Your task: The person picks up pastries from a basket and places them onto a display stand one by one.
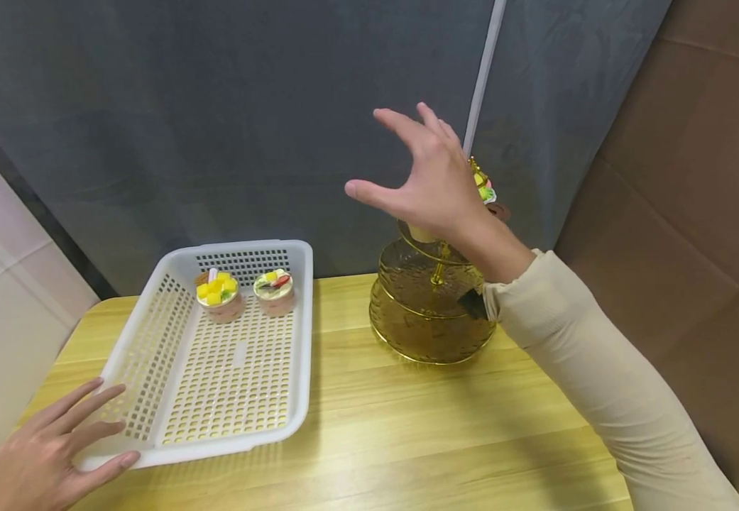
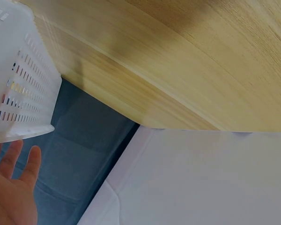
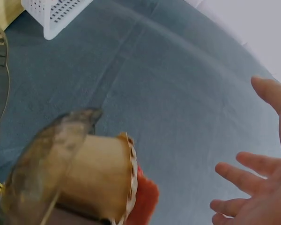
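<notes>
My left hand, fingers spread, rests at the near left corner of a white plastic basket. Inside the basket stand two dessert cups: one topped with yellow cubes, the other with a red slice and white cream. My right hand is raised over a gold tiered stand, thumb and fingers wide apart, holding nothing. A tan dessert cup with a red topping sits on the stand's top tier, apart from the hand in the right wrist view. The hand partly hides that tier in the head view.
The stand and basket are on a light wooden table. A dark grey curtain hangs behind, with a brown panel at the right and a white one at the left. Another colourful dessert shows behind my right wrist.
</notes>
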### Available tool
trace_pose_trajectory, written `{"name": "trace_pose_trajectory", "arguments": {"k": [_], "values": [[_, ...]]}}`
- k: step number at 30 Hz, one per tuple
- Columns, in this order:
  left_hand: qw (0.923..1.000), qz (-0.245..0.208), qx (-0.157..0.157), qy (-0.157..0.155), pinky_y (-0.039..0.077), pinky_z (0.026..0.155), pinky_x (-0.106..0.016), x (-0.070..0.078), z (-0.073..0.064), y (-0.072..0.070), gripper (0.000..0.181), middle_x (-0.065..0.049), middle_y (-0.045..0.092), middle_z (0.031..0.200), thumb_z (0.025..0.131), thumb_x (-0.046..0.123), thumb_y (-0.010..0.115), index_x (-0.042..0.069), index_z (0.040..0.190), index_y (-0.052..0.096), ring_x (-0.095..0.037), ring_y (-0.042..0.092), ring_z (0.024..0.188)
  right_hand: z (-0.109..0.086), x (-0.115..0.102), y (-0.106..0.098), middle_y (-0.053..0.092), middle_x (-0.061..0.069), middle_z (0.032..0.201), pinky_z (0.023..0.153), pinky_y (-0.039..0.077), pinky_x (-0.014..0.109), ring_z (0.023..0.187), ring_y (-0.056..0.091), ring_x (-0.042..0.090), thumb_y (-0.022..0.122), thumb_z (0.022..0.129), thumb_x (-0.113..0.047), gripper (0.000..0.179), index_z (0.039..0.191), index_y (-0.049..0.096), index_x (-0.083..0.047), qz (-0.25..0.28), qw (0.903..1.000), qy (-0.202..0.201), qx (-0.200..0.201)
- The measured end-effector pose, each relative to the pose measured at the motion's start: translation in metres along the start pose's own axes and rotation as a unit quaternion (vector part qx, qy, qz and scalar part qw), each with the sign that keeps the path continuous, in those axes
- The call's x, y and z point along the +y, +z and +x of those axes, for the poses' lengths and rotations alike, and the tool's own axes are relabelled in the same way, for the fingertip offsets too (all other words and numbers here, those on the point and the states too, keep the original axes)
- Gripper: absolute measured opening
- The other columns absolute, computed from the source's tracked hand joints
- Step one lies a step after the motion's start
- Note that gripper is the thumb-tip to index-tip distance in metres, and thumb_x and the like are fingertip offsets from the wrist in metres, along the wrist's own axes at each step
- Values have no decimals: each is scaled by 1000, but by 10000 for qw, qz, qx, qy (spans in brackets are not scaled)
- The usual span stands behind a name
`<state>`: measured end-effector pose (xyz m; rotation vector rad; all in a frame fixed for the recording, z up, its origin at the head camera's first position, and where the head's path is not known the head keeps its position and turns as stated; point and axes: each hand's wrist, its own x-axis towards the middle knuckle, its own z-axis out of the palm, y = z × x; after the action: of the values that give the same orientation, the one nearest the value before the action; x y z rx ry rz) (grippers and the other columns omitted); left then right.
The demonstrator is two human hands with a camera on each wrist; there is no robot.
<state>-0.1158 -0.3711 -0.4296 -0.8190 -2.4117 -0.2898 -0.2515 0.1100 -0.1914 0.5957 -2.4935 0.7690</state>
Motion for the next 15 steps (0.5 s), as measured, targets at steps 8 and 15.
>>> {"name": "trace_pose_trajectory", "arguments": {"k": [8,15], "values": [[9998,82,-137,-134,8,110,-8,0,0,-2,69,12,51,141,74,79,64,10,75,73,3,15,145,1,-16,25,42,-3,154,121,6,39,152,10,20,72,81,-63,84,148,47,-20,-444,9965,-468,-530],[9998,64,-102,-127,8,110,-7,2,-2,-3,69,13,51,140,74,79,63,10,74,73,4,16,145,5,-31,57,42,-4,155,122,10,39,152,13,20,70,82,-63,84,150,44,-21,-732,9899,-470,-1117]]}}
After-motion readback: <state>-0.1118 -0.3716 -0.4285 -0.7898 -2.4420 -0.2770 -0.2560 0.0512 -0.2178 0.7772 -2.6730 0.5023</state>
